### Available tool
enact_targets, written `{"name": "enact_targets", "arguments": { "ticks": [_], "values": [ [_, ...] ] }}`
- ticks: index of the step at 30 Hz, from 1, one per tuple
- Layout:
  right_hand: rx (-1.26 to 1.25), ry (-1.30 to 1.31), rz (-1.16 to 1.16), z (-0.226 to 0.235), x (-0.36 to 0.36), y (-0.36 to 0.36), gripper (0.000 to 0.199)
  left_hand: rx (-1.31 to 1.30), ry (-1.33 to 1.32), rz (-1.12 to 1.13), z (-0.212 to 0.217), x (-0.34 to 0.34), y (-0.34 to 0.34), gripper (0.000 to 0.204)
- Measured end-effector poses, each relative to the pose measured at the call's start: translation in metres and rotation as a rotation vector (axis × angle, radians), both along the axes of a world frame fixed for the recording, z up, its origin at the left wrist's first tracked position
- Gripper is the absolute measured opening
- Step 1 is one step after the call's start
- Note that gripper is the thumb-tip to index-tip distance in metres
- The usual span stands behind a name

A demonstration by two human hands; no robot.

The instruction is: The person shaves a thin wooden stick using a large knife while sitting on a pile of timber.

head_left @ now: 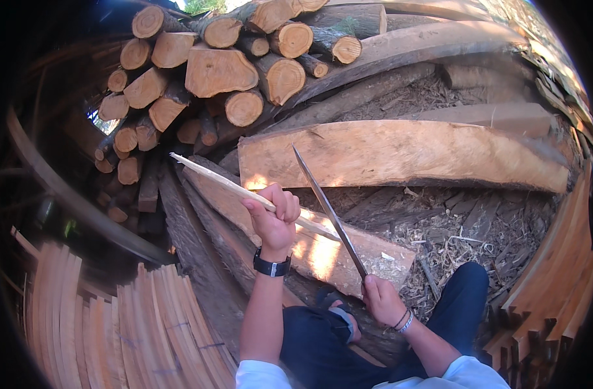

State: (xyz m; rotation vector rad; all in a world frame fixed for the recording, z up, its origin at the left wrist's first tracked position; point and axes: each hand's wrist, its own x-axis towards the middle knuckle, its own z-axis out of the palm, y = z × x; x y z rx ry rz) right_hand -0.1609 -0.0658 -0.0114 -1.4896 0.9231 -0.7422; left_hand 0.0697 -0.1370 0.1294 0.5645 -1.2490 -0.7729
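Observation:
My left hand (275, 217) is wrapped round a thin pale wooden stick (222, 181). The stick slants from a splintered tip at the upper left down to the right. A long dark-bladed machete (329, 211) is in my right hand (382, 299), its handle mostly hidden by the closed fingers. Its blade points up and to the left. In this view the blade crosses the stick's lower right end; I cannot tell whether they touch. Under both lies a sawn plank (364, 259) with sunlit patches and a few chips on its near end.
Stacked cut logs (244, 107) stand at the upper left. A broad slab (400, 152) lies across the far side. Wood shavings (455, 259) cover the ground at right. Bundled slats (160, 318) stand at lower left, more boards (556, 259) at right. My sandalled foot (342, 314) is beside the plank.

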Motion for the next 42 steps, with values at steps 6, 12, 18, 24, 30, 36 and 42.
{"name": "enact_targets", "arguments": {
  "ticks": [6,12,18,24,30,36,42],
  "values": [
    [0.028,0.049,0.022,-0.001,-0.002,-0.001,0.045,-0.033,0.002,-0.015,0.002,0.005,0.004,0.070],
    [-0.037,0.087,-0.015,-0.001,-0.004,0.000,0.046,-0.009,0.013,0.013,0.004,-0.003,0.000,0.070],
    [-0.007,0.103,0.030,0.016,-0.009,-0.001,0.045,-0.014,0.020,0.065,0.006,-0.002,0.003,0.070],
    [-0.046,0.114,-0.026,-0.001,-0.006,0.005,0.044,-0.014,0.027,0.050,0.007,-0.007,0.000,0.070],
    [-0.019,0.110,0.033,0.019,-0.011,-0.001,0.042,-0.017,0.013,0.086,0.007,-0.003,0.004,0.071],
    [-0.183,0.119,-0.044,0.007,-0.003,0.005,0.043,-0.002,0.049,0.094,0.006,-0.008,0.001,0.071],
    [-0.038,0.163,0.042,0.020,-0.009,0.001,0.043,-0.026,0.040,0.083,0.006,0.001,0.003,0.070]
  ]
}}
